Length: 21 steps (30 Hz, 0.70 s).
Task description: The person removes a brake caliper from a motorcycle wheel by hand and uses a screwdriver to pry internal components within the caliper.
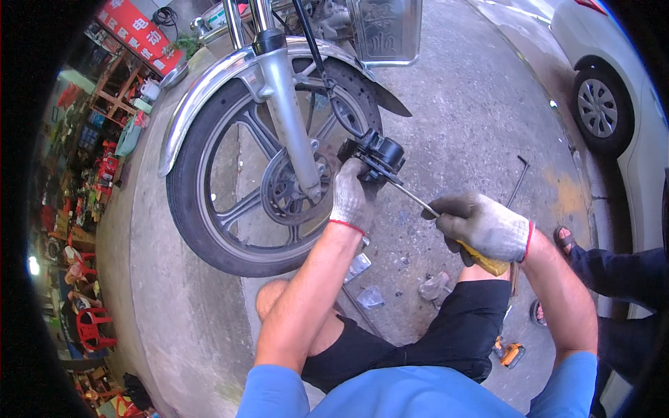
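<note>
A black brake caliper (383, 151) hangs on its hose beside the motorcycle's front wheel (187, 202). My left hand (350, 194), in a grey-and-white work glove, is closed around the caliper's near left side. In my gloved right hand (484, 221) is a screwdriver (488, 260) with a yellow handle. Its metal shaft points up and left, and the tip reaches the caliper's lower edge; exactly where it sits inside is hidden. Left of the caliper, the brake disc (279, 198) shows at the wheel hub, next to the silver fork leg (289, 115).
A T-handled wrench (518, 182) is beyond my right hand. Plastic bags (433, 287) lie on the ground between my legs, and an orange-and-black power tool (512, 355) lies by my right leg. Someone in dark trousers (613, 279) stands at right, near a parked car (613, 42).
</note>
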Each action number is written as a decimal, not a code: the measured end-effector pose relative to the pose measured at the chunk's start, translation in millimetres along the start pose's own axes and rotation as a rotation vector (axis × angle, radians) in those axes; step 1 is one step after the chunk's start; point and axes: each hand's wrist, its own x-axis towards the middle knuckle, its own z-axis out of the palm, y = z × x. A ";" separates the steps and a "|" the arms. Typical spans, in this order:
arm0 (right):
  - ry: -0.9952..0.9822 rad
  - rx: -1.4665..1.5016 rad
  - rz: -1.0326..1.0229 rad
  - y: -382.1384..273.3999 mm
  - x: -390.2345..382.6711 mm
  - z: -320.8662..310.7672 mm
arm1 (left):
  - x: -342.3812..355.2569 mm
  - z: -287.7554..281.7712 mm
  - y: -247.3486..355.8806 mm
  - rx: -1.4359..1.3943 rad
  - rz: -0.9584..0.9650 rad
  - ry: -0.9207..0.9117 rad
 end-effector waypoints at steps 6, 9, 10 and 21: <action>0.051 0.068 0.017 2.4 -3.3 28.3 | -0.7 -4.7 1.0 0.039 0.024 0.020; 0.090 -0.017 0.002 6.5 -3.2 32.9 | -5.8 4.2 -2.0 0.089 0.067 0.056; 0.116 -0.030 -0.016 5.8 -3.4 35.5 | -5.3 2.9 -1.7 0.092 0.065 0.053; 0.128 -0.068 -0.043 9.0 -2.5 35.3 | -9.3 -4.3 8.3 -0.017 -0.074 -0.021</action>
